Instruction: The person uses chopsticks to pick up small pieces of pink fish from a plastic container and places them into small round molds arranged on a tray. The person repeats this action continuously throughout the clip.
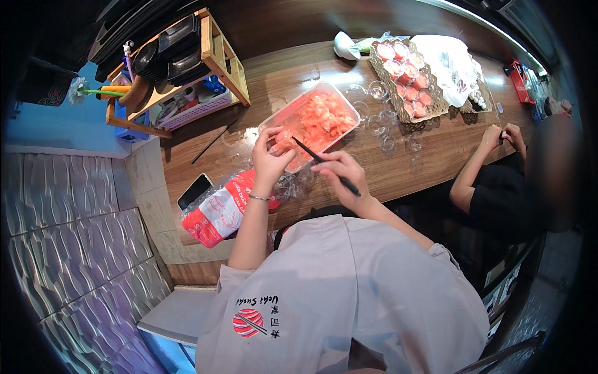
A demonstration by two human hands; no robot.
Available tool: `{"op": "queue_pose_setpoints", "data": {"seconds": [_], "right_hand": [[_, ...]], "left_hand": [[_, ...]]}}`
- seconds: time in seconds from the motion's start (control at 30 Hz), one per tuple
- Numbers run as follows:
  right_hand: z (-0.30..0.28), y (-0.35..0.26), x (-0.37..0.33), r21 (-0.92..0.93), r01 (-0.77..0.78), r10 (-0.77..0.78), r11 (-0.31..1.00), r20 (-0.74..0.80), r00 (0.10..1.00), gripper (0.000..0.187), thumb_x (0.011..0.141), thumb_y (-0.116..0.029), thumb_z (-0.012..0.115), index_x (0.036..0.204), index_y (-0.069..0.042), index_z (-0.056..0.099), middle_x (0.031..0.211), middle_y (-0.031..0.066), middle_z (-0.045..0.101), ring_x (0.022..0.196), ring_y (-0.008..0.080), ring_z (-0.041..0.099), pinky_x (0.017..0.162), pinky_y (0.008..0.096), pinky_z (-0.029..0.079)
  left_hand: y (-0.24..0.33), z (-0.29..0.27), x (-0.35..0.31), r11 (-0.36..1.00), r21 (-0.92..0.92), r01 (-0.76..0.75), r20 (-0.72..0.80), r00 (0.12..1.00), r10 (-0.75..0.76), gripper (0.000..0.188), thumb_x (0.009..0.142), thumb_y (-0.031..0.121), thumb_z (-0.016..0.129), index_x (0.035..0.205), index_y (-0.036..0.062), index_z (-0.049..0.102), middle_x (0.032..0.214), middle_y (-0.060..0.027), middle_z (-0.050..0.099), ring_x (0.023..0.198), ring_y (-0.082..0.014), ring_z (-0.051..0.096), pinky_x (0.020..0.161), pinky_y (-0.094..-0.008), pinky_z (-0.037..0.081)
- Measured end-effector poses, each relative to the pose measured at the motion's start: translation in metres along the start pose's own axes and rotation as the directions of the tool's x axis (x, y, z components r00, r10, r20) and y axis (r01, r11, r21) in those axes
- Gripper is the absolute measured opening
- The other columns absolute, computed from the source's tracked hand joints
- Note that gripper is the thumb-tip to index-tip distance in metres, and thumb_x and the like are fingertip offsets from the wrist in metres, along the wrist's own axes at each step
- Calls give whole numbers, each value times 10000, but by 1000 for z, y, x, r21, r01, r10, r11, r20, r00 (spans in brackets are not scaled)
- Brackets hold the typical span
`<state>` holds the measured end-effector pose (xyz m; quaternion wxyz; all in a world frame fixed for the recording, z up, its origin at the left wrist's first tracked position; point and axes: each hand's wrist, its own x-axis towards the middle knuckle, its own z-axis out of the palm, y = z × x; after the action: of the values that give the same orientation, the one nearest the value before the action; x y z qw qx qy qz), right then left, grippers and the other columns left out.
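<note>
A clear rectangular tub heaped with pink-orange shreds, like pickled ginger, sits on the wooden table. Over its near left corner, my left hand is closed around a small clear cup with some of the pink food in it; the fingers partly hide the cup. My right hand grips slim black chopsticks, their tips at the cup's mouth. Below my left wrist lies a red and white plastic package of clear cups.
Loose clear cups stand right of the tub. Beyond them is a patterned tray of filled cups beside a white bag. A phone and a black stick lie left, below a wooden rack. Another person's hands work at right.
</note>
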<state>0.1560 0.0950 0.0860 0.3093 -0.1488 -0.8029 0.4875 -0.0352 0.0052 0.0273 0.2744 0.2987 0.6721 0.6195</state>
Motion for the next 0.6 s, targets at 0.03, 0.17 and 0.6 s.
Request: {"op": "queue_pose_setpoints", "data": {"seconds": [0.03,0.17,0.6], "right_hand": [[4,13,-2,84,-80,84,993,-39,996,152,909,-146,612,975,-26,679,1072,131,622,925,199,645,741,291,549],[14,38,3,556,-331,460,762,-107,881,286,986,-229,507,980,25,638,1070,122,614,972,180,629,803,293,560],[4,54,21,820,-374,708,433,-53,704,328,998,-288,475,1081,16,565,1023,121,622,858,166,640,795,279,564]], "left_hand": [[0,-3,8,996,94,1,55,998,-6,508,660,-2,745,1133,17,561,1084,-76,602,964,-163,600,851,-306,523],[10,-11,39,828,533,-173,289,957,14,487,637,92,778,1093,22,622,1013,-98,635,945,-174,620,781,-306,534],[57,1,117,583,771,-258,574,678,-459,454,581,267,842,896,-23,691,702,-99,644,638,-203,643,583,-316,511]]}}
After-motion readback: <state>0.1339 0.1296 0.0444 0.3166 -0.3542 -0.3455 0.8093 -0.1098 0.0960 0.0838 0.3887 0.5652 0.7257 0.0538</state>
